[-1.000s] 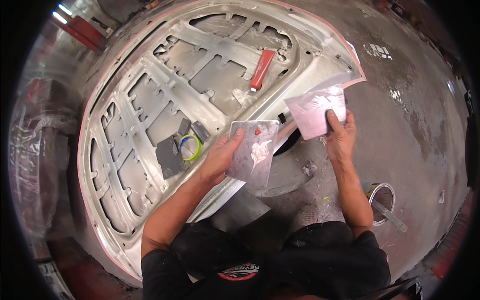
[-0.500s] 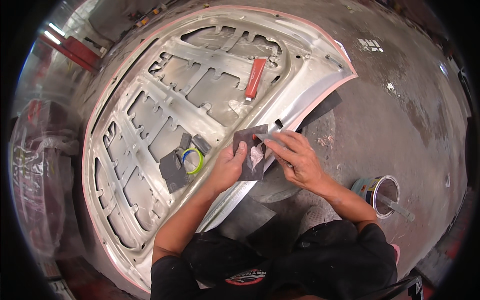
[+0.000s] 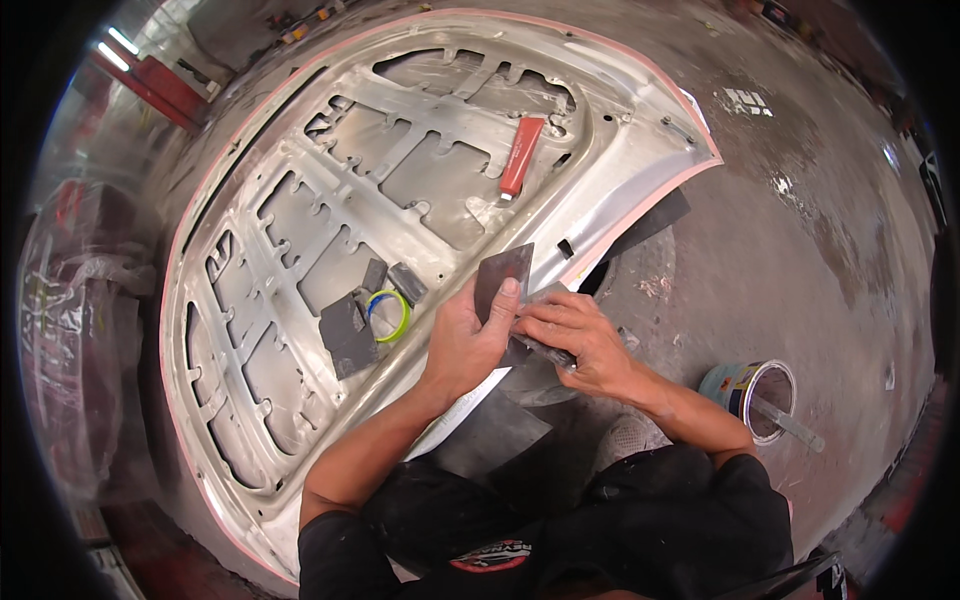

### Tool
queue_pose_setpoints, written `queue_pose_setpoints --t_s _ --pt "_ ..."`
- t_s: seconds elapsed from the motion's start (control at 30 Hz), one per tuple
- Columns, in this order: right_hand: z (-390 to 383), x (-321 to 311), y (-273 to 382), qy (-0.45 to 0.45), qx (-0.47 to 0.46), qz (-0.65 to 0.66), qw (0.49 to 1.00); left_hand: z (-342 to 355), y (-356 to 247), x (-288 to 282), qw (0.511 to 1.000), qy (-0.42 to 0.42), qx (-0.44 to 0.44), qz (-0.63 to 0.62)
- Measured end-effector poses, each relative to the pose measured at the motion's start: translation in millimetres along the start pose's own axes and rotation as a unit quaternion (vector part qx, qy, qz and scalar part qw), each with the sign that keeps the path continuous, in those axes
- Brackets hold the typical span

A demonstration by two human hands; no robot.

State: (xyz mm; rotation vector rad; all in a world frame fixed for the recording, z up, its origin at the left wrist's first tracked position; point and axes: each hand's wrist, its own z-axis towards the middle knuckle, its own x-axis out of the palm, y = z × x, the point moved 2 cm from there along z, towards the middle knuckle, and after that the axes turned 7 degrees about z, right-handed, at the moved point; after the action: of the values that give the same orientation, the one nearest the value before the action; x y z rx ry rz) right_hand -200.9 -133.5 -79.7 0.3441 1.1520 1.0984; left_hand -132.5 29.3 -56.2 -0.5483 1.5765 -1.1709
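Observation:
My left hand [image 3: 468, 335] grips a dark, flat mixing plate [image 3: 506, 268], with the thumb lying across its face. Close against its right side is my right hand [image 3: 585, 342], its fingers curled round a grey spreader [image 3: 547, 291] that is mostly hidden by them. The pale putty on the plate is covered by my hands. Both hands are over the near edge of a large bare-metal car hood [image 3: 335, 175], lying inner side up. A red tube [image 3: 521, 158] rests on the hood beyond my hands.
On the hood, left of my hands, lie a yellow-green tape roll [image 3: 406, 322], a dark sandpaper sheet [image 3: 345, 340] and small grey blocks [image 3: 405, 282]. An open can [image 3: 728, 388] with a flat stick [image 3: 792, 428] stands on the floor at right. Plastic sheeting [image 3: 80, 320] hangs at far left.
The plate has tilted and my right hand has come in against it. Putty and a red dab, visible before, are now hidden. The view has shifted slightly.

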Motion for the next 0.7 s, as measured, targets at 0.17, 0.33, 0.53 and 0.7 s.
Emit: queue_pose_setpoints --t_s 0.17,0.33,0.53,0.7 --pt "-3 1 3 0.032 -0.015 -0.009 0.999 1 6 -7 0.990 -0.036 -0.053 -0.128" --pt "2 -21 8 0.112 -0.010 -0.038 0.993 14 16 -23 0.934 -0.145 -0.066 -0.321" --pt "15 -62 33 -0.024 -0.093 -0.020 0.995 15 20 -41 0.873 -0.093 -0.174 -0.446" --pt "-1 -31 21 0.012 -0.106 -0.094 0.990 4 -1 -15 0.825 0.040 -0.236 -0.512"
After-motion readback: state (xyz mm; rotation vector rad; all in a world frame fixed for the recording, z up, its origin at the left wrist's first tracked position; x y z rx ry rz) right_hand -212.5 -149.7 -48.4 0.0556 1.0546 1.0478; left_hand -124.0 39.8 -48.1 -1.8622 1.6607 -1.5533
